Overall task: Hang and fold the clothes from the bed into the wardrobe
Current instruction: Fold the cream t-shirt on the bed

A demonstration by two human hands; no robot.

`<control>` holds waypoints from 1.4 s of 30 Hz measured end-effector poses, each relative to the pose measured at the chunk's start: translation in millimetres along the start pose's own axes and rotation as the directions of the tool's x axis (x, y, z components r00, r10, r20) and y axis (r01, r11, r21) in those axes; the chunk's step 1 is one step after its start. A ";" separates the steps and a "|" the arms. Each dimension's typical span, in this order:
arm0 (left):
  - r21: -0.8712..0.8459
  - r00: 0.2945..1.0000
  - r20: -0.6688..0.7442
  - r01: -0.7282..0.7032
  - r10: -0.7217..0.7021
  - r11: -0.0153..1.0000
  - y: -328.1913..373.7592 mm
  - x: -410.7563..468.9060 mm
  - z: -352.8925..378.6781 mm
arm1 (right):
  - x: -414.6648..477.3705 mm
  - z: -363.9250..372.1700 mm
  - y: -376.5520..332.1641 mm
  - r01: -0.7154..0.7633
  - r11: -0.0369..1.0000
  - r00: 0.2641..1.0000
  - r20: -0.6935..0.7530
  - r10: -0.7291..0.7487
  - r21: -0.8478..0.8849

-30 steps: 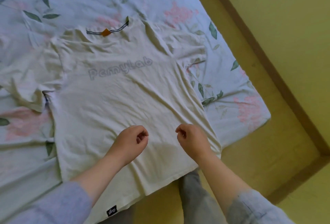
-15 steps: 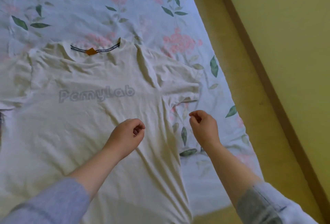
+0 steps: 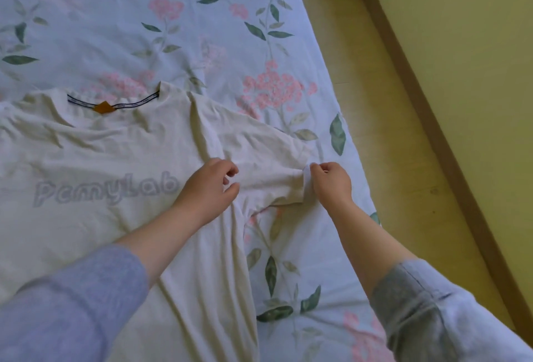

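On the bed (image 3: 230, 29), right hand (image 3: 331, 185) pinches the T-shirt (image 3: 101, 153) by its sleeve; left hand (image 3: 207, 191) lies slack atop.

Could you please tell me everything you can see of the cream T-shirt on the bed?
The T-shirt is cream, wrinkled knit, lying front up on the floral bed sheet, collar away from the person. Pale PemyLab lettering crosses the chest; the neck shows dark tape and an orange label. One short sleeve spreads toward the bed edge, its hem pinched by the right hand. The left hand sits over the armpit area; its grip is unclear.
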State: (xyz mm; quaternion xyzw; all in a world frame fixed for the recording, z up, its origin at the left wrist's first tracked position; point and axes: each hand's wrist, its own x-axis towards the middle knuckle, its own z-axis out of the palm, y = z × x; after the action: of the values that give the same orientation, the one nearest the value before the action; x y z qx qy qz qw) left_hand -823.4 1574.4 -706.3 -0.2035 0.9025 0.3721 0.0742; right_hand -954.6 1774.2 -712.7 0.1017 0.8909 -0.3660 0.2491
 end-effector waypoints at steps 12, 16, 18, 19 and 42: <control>0.472 0.957 0.245 -0.257 0.155 0.843 59.5 136.1 26.8 | -1.8 17.4 32.1 -0.067 0.993 0.968 0.245 0.043 0.093; 0.527 0.936 0.331 -0.290 0.121 0.799 78.3 153.1 36.2 | 0.6 12.7 34.2 -0.084 0.994 0.943 0.329 0.055 0.074; 0.514 0.918 0.375 -0.323 0.131 0.794 86.0 159.2 38.6 | -0.2 11.8 35.0 -0.082 0.994 0.939 0.341 0.052 0.075; 0.495 0.920 0.362 -0.328 0.152 0.804 89.7 163.1 37.8 | -0.9 11.2 35.7 -0.083 0.993 0.939 0.341 0.047 0.090; 0.020 0.965 0.016 -0.263 0.263 0.965 97.9 151.2 -26.8 | -38.0 0.1 36.6 -0.007 0.986 0.995 0.096 -0.009 0.169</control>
State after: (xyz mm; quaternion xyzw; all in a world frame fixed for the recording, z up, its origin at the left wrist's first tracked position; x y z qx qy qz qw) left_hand -1001.3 1571.0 -667.6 -0.0789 0.9251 0.3699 0.0323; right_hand -908.7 1800.2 -715.1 0.1042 0.8434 -0.4451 0.2823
